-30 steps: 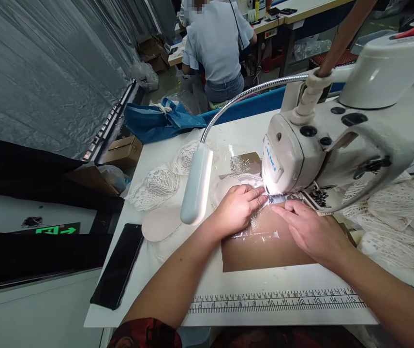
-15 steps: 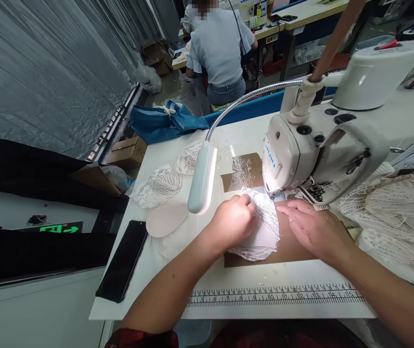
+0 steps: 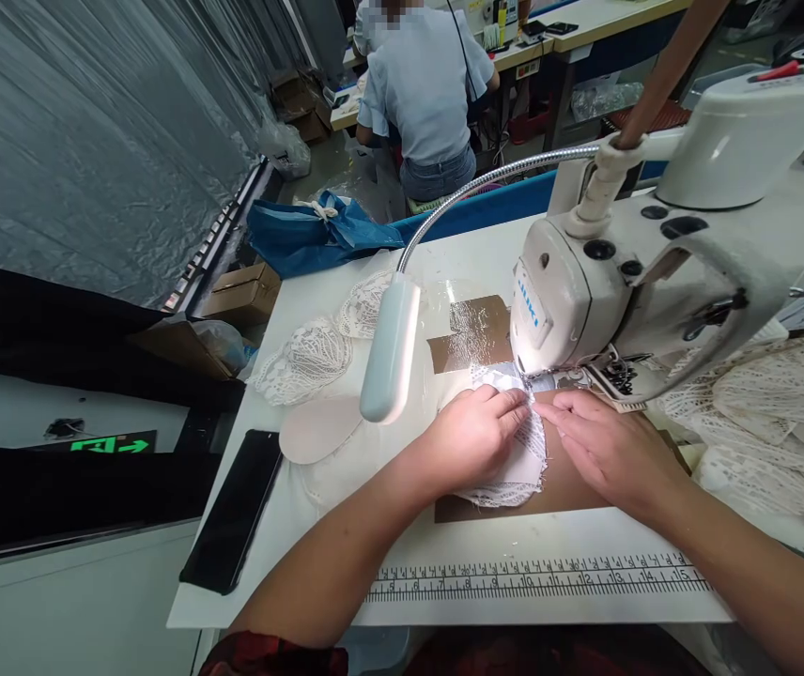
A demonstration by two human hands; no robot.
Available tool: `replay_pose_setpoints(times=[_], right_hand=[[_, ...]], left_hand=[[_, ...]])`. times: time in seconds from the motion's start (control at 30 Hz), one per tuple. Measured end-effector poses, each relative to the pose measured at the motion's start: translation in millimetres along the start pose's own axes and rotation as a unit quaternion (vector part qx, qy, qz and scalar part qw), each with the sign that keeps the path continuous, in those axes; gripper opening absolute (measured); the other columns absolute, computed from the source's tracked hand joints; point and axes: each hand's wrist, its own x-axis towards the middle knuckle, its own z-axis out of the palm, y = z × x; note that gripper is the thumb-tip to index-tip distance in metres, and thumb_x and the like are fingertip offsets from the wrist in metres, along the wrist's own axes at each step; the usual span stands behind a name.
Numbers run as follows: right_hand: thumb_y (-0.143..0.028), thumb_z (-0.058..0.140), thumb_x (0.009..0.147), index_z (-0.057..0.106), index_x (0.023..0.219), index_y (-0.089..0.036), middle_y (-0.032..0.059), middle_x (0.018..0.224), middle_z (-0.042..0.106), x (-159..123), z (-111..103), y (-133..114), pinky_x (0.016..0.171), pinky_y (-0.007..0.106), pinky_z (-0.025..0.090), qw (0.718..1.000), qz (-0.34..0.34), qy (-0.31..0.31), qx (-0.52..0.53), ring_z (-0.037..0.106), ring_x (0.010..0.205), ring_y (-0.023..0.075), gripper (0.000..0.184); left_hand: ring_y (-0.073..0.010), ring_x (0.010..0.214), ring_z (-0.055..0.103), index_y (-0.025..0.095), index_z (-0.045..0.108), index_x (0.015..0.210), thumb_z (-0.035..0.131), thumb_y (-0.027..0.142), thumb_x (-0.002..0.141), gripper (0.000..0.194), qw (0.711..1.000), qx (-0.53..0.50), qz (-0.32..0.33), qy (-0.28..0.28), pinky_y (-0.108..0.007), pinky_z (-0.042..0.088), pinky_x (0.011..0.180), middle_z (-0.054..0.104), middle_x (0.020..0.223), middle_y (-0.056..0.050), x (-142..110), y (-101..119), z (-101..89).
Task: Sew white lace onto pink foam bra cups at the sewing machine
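Observation:
A white lace piece with a plain pale panel [image 3: 525,469], shaped like a bra cup, lies under the needle area of the white sewing machine [image 3: 557,291]. My left hand [image 3: 483,437] is closed on its upper part, knuckles up, fingertips close to the presser foot. At the right edge of the lace, my right hand [image 3: 606,446] has thumb and forefinger pinched together, apparently on the fabric edge. The fingertips of both hands almost meet just in front of the foot. Part of the lace is hidden under my left hand.
Left of the lamp [image 3: 389,352] lie lace cups [image 3: 314,361], a beige pad [image 3: 321,429] and a black phone [image 3: 233,512]. More lace [image 3: 761,413] is heaped at right. A printed ruler [image 3: 535,577] runs along the front edge. A person [image 3: 420,84] sits beyond.
My left hand has slid right and forward over the lace, its fingers reaching nearer the needle. The right thumb and forefinger have drawn together at the lace edge. The view has shifted slightly.

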Motion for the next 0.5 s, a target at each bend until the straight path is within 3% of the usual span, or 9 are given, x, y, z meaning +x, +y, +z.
replay_pose_setpoints(times=[0.13,0.27,0.5], right_hand=[[-0.009,0.038,0.085,0.068,0.113,-0.021,0.0069,0.094,0.069,3.5,-1.6,-3.3,0.057,0.027,0.039,0.999,0.005,-0.034,-0.011,0.060,0.075,0.0169,0.042],[-0.008,0.039,0.086,0.066,0.118,-0.019,0.0064,0.096,0.071,3.4,3.4,-1.9,0.059,0.028,0.042,0.999,0.013,-0.027,-0.024,0.063,0.078,0.0177,0.044],[-0.009,0.040,0.089,0.067,0.119,-0.016,0.0062,0.096,0.072,3.3,12.1,0.8,0.065,0.029,0.044,0.998,-0.019,0.018,-0.059,0.063,0.083,0.0189,0.041]], left_hand=[[-0.0239,0.091,0.055,0.008,0.057,0.129,0.043,0.026,0.095,0.041,1.000,0.009,0.001,-0.012,-0.038,0.050,0.079,0.056,0.135,-0.016,1.0,-0.3,-2.7],[-0.0268,0.097,0.054,0.006,0.054,0.132,0.038,0.040,0.097,0.051,1.000,0.006,0.009,-0.025,-0.041,0.048,0.082,0.054,0.138,-0.017,2.8,-4.1,-5.6],[-0.0270,0.102,0.052,0.008,0.056,0.131,0.039,0.027,0.096,0.043,1.000,0.005,0.010,-0.017,-0.042,0.046,0.086,0.055,0.137,-0.014,4.9,-9.9,-4.2]])
